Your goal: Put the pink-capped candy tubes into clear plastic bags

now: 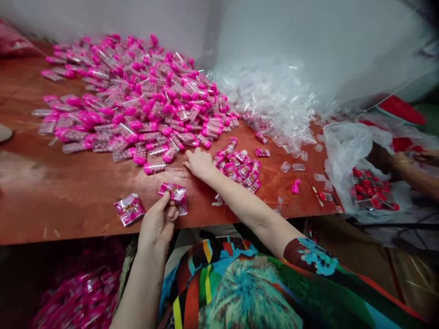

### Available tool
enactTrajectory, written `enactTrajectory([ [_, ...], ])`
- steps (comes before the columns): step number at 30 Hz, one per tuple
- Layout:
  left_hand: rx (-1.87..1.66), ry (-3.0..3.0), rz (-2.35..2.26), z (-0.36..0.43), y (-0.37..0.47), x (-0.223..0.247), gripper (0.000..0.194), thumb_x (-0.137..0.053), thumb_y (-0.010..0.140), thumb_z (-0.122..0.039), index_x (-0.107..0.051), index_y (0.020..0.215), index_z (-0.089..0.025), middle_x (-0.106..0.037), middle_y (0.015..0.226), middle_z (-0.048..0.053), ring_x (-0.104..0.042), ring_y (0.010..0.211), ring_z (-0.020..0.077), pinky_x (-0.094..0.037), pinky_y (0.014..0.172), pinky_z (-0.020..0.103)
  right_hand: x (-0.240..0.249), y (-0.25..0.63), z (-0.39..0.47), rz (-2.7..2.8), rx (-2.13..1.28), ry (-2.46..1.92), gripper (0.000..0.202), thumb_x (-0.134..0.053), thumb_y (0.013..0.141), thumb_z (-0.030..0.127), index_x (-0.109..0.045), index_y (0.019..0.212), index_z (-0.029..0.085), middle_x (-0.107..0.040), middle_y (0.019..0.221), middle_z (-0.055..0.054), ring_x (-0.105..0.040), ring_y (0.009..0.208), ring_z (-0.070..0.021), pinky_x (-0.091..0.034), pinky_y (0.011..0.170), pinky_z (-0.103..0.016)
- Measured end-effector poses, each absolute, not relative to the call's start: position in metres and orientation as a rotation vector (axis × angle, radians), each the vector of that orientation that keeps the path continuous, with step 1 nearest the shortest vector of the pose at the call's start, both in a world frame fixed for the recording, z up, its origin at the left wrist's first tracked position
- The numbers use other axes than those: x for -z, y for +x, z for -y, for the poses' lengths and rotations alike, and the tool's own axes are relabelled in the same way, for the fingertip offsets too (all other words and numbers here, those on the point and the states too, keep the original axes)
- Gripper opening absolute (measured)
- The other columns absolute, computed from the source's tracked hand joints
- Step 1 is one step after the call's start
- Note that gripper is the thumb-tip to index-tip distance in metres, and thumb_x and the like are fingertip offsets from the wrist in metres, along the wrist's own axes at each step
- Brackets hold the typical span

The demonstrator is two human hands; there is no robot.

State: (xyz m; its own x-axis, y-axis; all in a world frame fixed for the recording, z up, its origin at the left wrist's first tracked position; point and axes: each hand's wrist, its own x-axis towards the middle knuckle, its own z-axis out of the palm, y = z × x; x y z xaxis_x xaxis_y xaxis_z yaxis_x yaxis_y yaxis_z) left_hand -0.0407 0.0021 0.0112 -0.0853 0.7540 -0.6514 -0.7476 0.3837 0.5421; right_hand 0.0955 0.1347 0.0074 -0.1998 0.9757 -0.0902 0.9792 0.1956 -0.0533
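Note:
My left hand (160, 219) grips a shiny pink printed packet (175, 192) between thumb and fingers, just above the table's front edge. Left of it, a second pink packet (129, 209) lies flat. My right hand (200, 163) reaches to the near edge of a big heap of small clear bottles with pink caps (137, 100), filled with pink beads. Its fingers are slightly apart and bent down toward the bottles, with nothing visible in them. Under my right forearm sits a small pile of pink wrapped pieces (240, 167), partly covered by the arm.
A mound of clear plastic pieces (274, 105) lies at the back by the wall. A plastic bag (343, 146) with red-capped items (372, 189) stands at right, near another person's arm (411, 171). Below the table's left edge are many pink wrappers (82, 292).

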Motion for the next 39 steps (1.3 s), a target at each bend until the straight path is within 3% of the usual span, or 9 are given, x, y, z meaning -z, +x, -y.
enactTrajectory([
  [3,-1.222,-0.062,-1.077,0.004,-0.04,-0.013,0.021,-0.076,0.079,-0.013,-0.059,0.067,-0.011,-0.057,0.053,-0.001,-0.033,0.034,0.0018,-0.024,0.035,0.015,-0.007,0.095,-0.116,-2.397,0.095,1.897,0.03,-0.036,0.104,0.024,-0.054,0.126,0.016,-0.057,0.123,-0.019,-0.065,0.108,-0.028,-0.053,0.089,-0.041],
  [7,-1.233,-0.13,-1.039,0.013,-0.037,-0.013,0.023,-0.071,0.084,-0.012,-0.057,0.067,-0.013,-0.056,0.054,-0.002,-0.034,0.036,0.0017,-0.025,0.035,0.014,-0.012,0.099,-0.096,-2.41,0.078,1.899,0.041,-0.026,0.101,0.01,-0.046,0.137,0.011,-0.057,0.122,-0.021,-0.065,0.107,-0.0278,-0.052,0.09,-0.042],
  [11,-1.261,-0.173,-0.974,0.021,-0.033,-0.015,0.022,-0.07,0.086,-0.011,-0.055,0.07,-0.014,-0.053,0.053,-0.006,-0.031,0.035,0.0018,-0.025,0.034,0.015,-0.016,0.107,-0.067,-2.53,0.186,1.79,0.052,-0.033,0.099,0.012,-0.03,0.15,0.007,-0.058,0.124,-0.02,-0.064,0.107,-0.0275,-0.051,0.092,-0.04],
  [17,-1.296,-0.205,-0.941,0.025,-0.028,-0.016,0.022,-0.059,0.094,-0.009,-0.053,0.073,-0.016,-0.05,0.053,-0.008,-0.03,0.034,0.0027,-0.024,0.033,0.017,-0.001,0.113,-0.033,-2.609,0.256,1.85,0.036,-0.036,0.102,0.026,-0.055,0.131,0.013,-0.061,0.116,-0.017,-0.062,0.104,-0.0284,-0.048,0.091,-0.044],
  [20,-1.324,-0.208,-0.954,0.027,-0.027,-0.016,0.024,-0.056,0.095,-0.009,-0.052,0.073,-0.016,-0.053,0.055,-0.007,-0.031,0.034,0.0024,-0.025,0.033,0.017,0.007,0.119,-0.021,-2.75,0.707,2.064,0.031,-0.04,0.102,0.026,-0.059,0.122,0.013,-0.065,0.112,-0.014,-0.063,0.1,-0.0237,-0.048,0.091,-0.039],
  [24,-1.377,-0.208,-1.004,0.028,-0.023,-0.015,0.028,-0.058,0.094,-0.01,-0.049,0.069,-0.016,-0.05,0.052,-0.007,-0.03,0.033,0.0021,-0.024,0.034,0.016,0.008,0.125,0.01,-2.48,2.159,2.144,0.029,-0.045,0.1,0.037,-0.06,0.114,0.016,-0.067,0.093,-0.005,-0.062,0.076,-0.0144,-0.05,0.065,-0.026],
  [27,-1.405,-0.189,-1.039,0.03,-0.017,-0.014,0.029,-0.063,0.092,-0.011,-0.049,0.066,-0.015,-0.05,0.051,-0.007,-0.032,0.034,0.0023,-0.025,0.035,0.016,0.008,0.123,0.035,-2.047,2.776,2.042,0.033,-0.054,0.094,0.046,-0.06,0.107,0.017,-0.065,0.086,-0.003,-0.055,0.063,-0.0103,-0.042,0.05,-0.021],
  [39,-1.336,-0.025,-1.021,0.036,-0.007,0.0,0.039,-0.08,0.08,-0.029,-0.047,0.063,-0.017,-0.044,0.044,-0.008,-0.039,0.039,0.005,-0.034,0.044,0.017,0.012,0.122,0.06,-1.771,3.01,1.896,0.046,-0.062,0.09,0.052,-0.054,0.119,0.017,-0.06,0.075,0.002,-0.051,0.054,-0.0075,-0.037,0.043,-0.018],
])
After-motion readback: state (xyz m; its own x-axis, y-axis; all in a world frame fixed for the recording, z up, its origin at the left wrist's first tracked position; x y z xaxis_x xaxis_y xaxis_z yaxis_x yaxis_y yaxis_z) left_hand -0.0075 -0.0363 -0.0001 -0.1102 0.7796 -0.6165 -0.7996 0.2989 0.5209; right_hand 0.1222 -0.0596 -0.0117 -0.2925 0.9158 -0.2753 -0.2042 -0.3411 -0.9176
